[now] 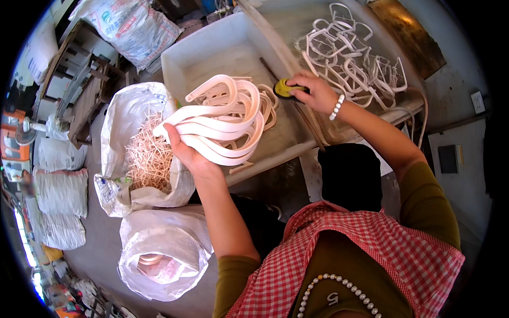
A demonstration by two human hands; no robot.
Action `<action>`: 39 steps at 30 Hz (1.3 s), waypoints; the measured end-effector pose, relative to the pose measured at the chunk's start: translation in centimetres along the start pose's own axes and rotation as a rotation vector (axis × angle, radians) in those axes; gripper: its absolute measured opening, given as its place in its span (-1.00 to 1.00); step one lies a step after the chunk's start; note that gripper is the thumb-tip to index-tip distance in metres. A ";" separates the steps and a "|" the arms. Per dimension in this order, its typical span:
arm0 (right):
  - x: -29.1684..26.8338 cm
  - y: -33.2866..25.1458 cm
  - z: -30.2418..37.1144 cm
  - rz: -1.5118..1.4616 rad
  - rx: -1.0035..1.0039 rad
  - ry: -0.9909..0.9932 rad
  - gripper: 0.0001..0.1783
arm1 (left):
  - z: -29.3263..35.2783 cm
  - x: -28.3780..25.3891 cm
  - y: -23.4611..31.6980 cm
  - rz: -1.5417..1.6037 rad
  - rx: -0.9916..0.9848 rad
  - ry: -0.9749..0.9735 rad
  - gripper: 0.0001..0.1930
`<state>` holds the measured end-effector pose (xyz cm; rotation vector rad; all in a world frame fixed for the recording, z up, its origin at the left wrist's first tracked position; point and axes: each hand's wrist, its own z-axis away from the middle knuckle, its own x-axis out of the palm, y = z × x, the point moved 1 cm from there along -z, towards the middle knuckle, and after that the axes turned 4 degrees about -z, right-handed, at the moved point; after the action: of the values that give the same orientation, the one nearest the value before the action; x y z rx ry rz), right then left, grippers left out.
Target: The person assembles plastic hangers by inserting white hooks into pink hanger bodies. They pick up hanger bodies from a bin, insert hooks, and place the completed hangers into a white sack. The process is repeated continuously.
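the left hand [186, 153] clasps pale looped strips [233, 124] over the tub [212, 42], the right hand [316, 94] is closed round a yellow-black tool [288, 89], and this looks like trimming, the next move likely needing the strips kept steady.

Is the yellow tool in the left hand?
No, the right hand holds the yellow tool; the left hand holds the pale curved strips.

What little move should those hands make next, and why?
Maybe bring the small yellow-and-black handheld tool in the right hand toward the bundle of pale curved strips: the left hand grips its gathered end, while the tool is off by the curved side.
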<state>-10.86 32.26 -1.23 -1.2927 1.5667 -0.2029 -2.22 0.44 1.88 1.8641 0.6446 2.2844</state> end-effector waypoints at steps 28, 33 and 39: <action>-8.8 8.3 24.0 0.551 1.005 -0.197 -0.32 | 1.7 3.4 -5.2 -0.348 -0.149 0.192 -0.64; -7.0 1.0 6.9 -0.357 0.648 -0.069 -0.26 | 2.2 3.2 -7.5 -0.430 -0.234 0.108 -0.55; 3.9 -4.7 -4.3 -1.038 0.560 -0.495 -0.11 | 2.3 3.7 -8.9 -0.366 -0.321 -0.021 -0.52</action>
<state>-10.78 25.27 1.52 -1.4264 0.2718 -0.8285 -2.35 10.32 2.02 1.4829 0.5253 1.9925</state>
